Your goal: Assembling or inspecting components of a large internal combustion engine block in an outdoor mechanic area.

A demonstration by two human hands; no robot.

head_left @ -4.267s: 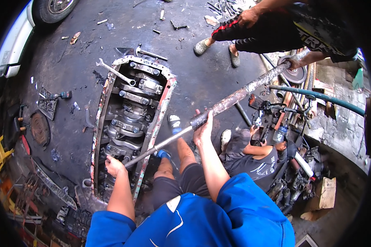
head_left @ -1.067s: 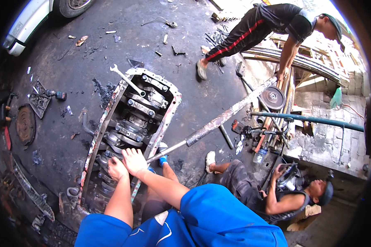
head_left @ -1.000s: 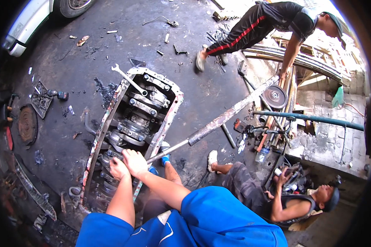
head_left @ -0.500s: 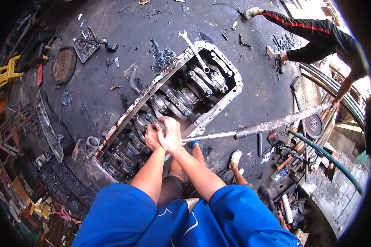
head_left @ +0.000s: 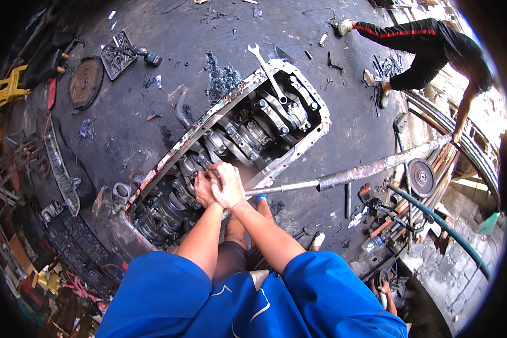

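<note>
Over the crankshaft [head_left: 231, 143] of an upturned engine block [head_left: 315, 124], my two hands are pressed together. My left hand [head_left: 203, 188] and my right hand [head_left: 228, 186] are closed around the end of a steel bar [head_left: 290, 187], whose head they hide. A long rusty pipe [head_left: 372, 169] is sleeved over the bar and slopes away to the right. Its far end is gripped by a co-worker's hand [head_left: 455, 137]. An open-ended wrench [head_left: 266, 70] lies across the block's far end, with nobody touching it.
At the upper left are a tray of bolts [head_left: 116, 54], a cordless power tool [head_left: 148, 55] and a round rusty disc [head_left: 85, 83]. A bent pipe [head_left: 182, 110] lies beside the block. Long pipes and a flywheel-like disc [head_left: 423, 177] crowd the right. Another person's shoe [head_left: 317, 241] is near my legs.
My hands keep their hold on the bar's end. The co-worker at the pipe's far end bends lower. The shoe on my right has shifted, and another person's hand now shows at the lower right.
</note>
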